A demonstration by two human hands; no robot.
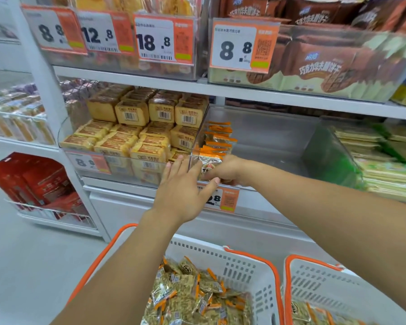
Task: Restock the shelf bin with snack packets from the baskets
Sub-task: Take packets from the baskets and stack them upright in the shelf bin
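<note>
The clear shelf bin on the middle shelf holds only a short row of orange-edged snack packets, stood on edge against its left wall; the rest of it, to the right, is bare, so the restocking looks barely begun. The right hand grips the front packet of that row at the bin's front lip, fingers curled round its lower edge. The left hand is spread flat, fingers straight, against the front of the bin wall just left of the packets; whether it truly presses there or only hovers is hard to tell. Plenty is left: the near basket, white with orange handles, is heaped with packets, and a second basket beside it on the right shows a few more.

Left of the bin stands a bin of yellow cake packs; right of it, green-striped packs. An orange price tag hangs under the hands. Nothing blocks the bare stretch.
</note>
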